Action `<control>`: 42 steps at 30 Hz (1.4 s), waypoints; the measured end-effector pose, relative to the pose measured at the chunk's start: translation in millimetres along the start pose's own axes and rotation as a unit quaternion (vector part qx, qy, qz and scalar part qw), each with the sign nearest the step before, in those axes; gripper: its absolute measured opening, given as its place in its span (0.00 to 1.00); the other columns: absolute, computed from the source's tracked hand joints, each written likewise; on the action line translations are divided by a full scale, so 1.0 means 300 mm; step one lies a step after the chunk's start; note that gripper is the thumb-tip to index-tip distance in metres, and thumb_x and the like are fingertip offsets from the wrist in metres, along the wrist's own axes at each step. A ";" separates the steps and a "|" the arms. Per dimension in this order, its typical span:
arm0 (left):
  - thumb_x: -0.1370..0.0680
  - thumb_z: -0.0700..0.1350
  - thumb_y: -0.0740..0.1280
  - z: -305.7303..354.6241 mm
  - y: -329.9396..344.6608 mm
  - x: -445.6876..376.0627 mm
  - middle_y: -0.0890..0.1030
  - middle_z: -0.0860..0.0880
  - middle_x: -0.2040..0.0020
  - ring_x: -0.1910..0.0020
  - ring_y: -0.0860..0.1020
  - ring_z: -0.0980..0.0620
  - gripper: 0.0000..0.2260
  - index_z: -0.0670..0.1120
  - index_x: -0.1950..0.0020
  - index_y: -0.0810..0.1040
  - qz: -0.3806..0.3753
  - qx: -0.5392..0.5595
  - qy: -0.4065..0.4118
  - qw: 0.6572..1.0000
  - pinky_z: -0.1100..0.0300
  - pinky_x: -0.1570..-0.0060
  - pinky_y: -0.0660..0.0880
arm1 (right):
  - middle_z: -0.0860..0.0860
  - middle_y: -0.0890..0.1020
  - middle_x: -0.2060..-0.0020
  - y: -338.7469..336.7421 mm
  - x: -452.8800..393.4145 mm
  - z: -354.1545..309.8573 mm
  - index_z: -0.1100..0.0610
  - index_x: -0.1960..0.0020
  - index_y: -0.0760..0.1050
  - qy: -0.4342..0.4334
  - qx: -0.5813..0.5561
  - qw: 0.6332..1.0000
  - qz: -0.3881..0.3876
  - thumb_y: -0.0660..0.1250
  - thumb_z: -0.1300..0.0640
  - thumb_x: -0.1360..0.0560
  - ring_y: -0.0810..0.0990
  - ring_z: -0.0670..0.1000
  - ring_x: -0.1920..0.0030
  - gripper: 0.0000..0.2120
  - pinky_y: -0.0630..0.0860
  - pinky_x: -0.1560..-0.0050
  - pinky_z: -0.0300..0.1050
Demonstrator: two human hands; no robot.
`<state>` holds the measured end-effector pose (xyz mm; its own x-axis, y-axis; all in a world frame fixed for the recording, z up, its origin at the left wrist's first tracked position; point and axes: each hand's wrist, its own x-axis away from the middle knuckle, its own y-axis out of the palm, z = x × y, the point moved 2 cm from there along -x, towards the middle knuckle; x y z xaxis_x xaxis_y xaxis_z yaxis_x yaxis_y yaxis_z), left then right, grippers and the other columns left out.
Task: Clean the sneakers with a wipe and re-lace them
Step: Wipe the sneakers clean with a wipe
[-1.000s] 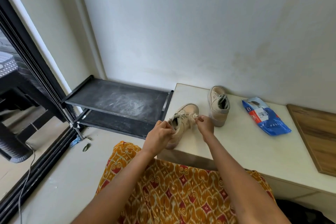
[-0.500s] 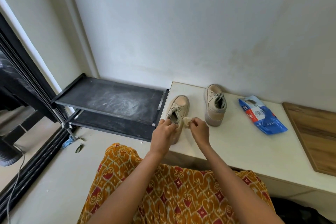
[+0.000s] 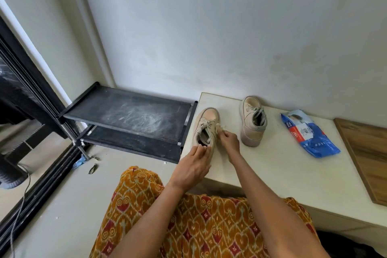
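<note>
Two beige sneakers stand on a low white table (image 3: 272, 174). The nearer sneaker (image 3: 206, 125) sits at the table's left edge, toe pointing away. My left hand (image 3: 193, 164) grips its heel. My right hand (image 3: 229, 141) pinches a small crumpled wipe (image 3: 218, 127) against the shoe's right side, by the laces. The other sneaker (image 3: 252, 120) stands to the right near the wall, laces loose. A blue wipe packet (image 3: 310, 134) lies further right on the table.
A black two-tier shoe rack (image 3: 125, 117) stands left of the table against the wall. A wooden board (image 3: 366, 157) lies at the table's right end. A dark sliding door frame runs along the left. My patterned orange garment covers my lap.
The nearer sneaker went from tilted up in my hands to flat on the table. My left hand slid back to its heel. My right hand stays at the shoe's side with the wipe.
</note>
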<state>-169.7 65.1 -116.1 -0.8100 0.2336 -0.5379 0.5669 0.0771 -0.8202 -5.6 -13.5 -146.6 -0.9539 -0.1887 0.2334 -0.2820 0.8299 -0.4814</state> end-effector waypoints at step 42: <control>0.34 0.42 0.79 -0.037 -0.002 -0.028 0.79 0.47 0.56 0.58 0.78 0.52 0.12 0.45 0.55 0.81 -0.075 0.122 -0.184 0.972 0.63 0.70 0.79 | 0.56 0.80 0.43 -0.017 0.102 -0.131 0.56 0.39 0.78 -0.198 0.130 0.971 -0.033 0.61 0.63 0.23 0.78 0.55 0.43 0.15 0.71 0.46 0.39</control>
<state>-161.5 74.0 -109.0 -0.9054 -0.1288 -0.4046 0.4216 -0.1584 -0.8929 -29.3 -3.1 -103.9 -0.8829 -0.4671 -0.0482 -0.3110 0.6585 -0.6853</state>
